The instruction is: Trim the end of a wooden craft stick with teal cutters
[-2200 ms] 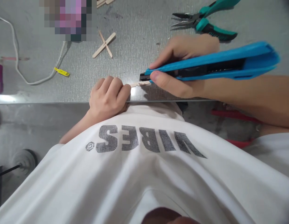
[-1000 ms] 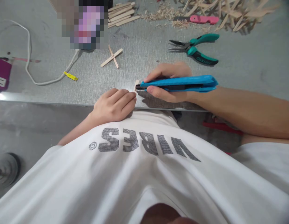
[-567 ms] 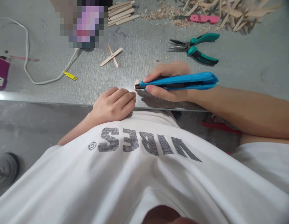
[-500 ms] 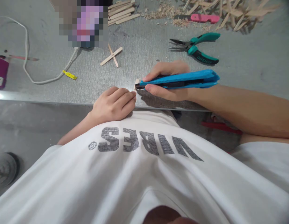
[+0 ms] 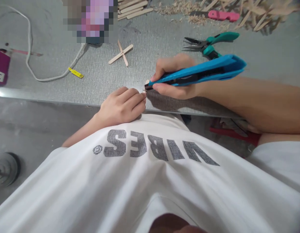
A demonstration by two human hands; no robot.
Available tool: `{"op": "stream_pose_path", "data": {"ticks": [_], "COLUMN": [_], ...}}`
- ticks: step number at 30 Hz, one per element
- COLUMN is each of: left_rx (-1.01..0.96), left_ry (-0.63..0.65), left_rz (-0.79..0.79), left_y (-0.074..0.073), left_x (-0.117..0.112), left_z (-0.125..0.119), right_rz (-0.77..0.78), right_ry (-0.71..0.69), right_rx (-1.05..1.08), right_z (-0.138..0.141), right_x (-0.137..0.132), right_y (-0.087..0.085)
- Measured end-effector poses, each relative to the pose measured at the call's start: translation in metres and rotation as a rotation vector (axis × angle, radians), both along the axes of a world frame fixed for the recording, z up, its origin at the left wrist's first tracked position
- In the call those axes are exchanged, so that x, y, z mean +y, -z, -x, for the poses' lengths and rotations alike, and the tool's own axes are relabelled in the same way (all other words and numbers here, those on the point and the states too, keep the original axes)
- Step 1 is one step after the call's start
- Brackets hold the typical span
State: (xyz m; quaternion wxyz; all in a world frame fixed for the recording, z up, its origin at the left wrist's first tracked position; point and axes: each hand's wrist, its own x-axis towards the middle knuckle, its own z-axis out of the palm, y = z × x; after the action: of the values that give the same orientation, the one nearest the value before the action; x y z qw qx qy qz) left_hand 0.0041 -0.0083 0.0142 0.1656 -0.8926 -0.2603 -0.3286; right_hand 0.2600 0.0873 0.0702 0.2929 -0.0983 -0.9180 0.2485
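My right hand (image 5: 175,76) is closed around a blue utility knife (image 5: 213,69), its tip end pointing left and down at the table's near edge. Just under that tip, a small wooden craft stick (image 5: 147,82) shows only its rounded far end. My left hand (image 5: 124,104) lies at the table edge with its fingers curled, the fingertips pinching the stick's near part, which they mostly hide. Beyond the hands, two craft sticks (image 5: 121,54) lie crossed on the grey table (image 5: 91,92).
Green-handled pliers (image 5: 210,45) lie beyond my right hand. At the back are a stack of craft sticks (image 5: 134,9), wood shavings (image 5: 175,8), a pink-handled cutter (image 5: 224,15) and a heap of sticks (image 5: 259,13). A white cable (image 5: 30,48) with a yellow tag (image 5: 76,72) curves at left, near a purple box (image 5: 1,66).
The knife's rear end has swung up and away, so the knife tilts more steeply and overlaps the pliers' lower handle. The whole view has shifted slightly; my left hand keeps its pinch.
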Motion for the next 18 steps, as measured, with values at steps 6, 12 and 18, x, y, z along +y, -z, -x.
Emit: {"op": "stream_pose_path", "data": {"ticks": [6,12,18], "left_rx": [-0.004,-0.593,-0.648], "left_ry": [-0.045,-0.013,0.030], "left_rz": [0.064,0.508,1.452], "left_y": [-0.004,-0.015,-0.065], "left_x": [-0.002,0.001,0.030], "left_z": [0.008,0.014,-0.002], "right_rz": [-0.145,-0.395,-0.641], "right_ry": [0.059,0.228,0.303], "right_rx": [0.188,0.406,0.237], "right_z": [0.000,-0.004,-0.013], "right_x": [-0.006,-0.009,-0.002], "right_y": [0.023,0.024,0.024]}}
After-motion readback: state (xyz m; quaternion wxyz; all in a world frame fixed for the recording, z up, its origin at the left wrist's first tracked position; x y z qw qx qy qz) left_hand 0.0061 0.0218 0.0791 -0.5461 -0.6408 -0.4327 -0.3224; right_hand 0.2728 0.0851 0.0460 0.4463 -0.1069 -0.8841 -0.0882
